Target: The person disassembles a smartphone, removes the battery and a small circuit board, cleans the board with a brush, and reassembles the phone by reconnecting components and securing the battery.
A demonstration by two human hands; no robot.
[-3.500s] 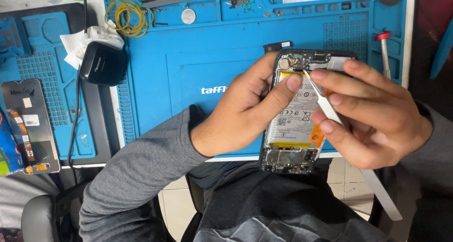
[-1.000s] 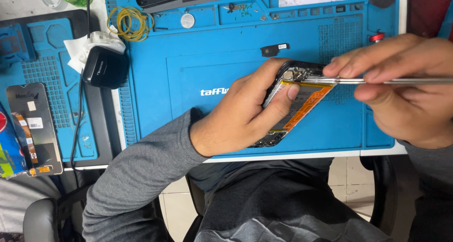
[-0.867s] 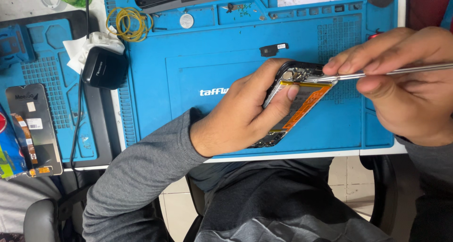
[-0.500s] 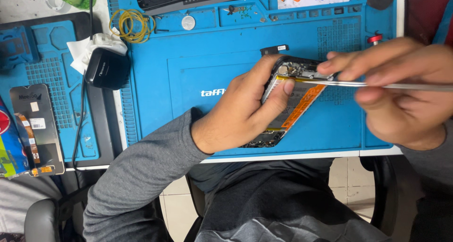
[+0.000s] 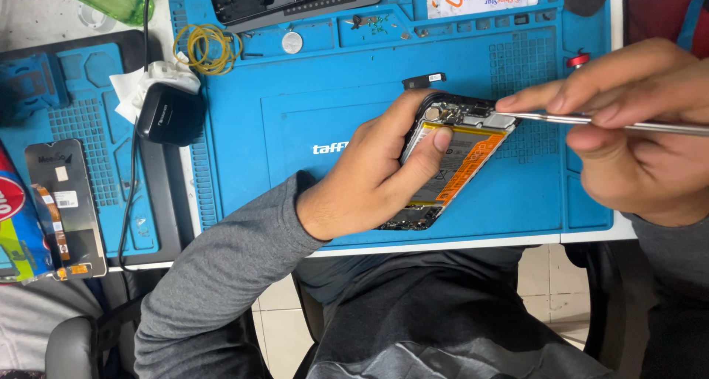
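My left hand (image 5: 377, 176) grips an opened phone (image 5: 458, 154) with its back cover off, tilted above the blue work mat (image 5: 310, 106). The phone's battery with an orange strip and the circuit board at its top end show. My right hand (image 5: 635, 139) pinches metal tweezers (image 5: 591, 120) held nearly level, their tips touching the board at the phone's upper right corner. My left thumb rests on the battery.
A small black part (image 5: 425, 78) lies on the mat just above the phone. Yellow rubber bands (image 5: 207, 48), a coin cell (image 5: 292, 42), a black pouch (image 5: 170, 113), a phone screen panel (image 5: 63, 202) on a second mat at left, a red-topped tool (image 5: 577, 60).
The phone went from lying face-up in front of me to tilted on its edge. My right hand swung the tweezers level and their tips shifted along the top board.
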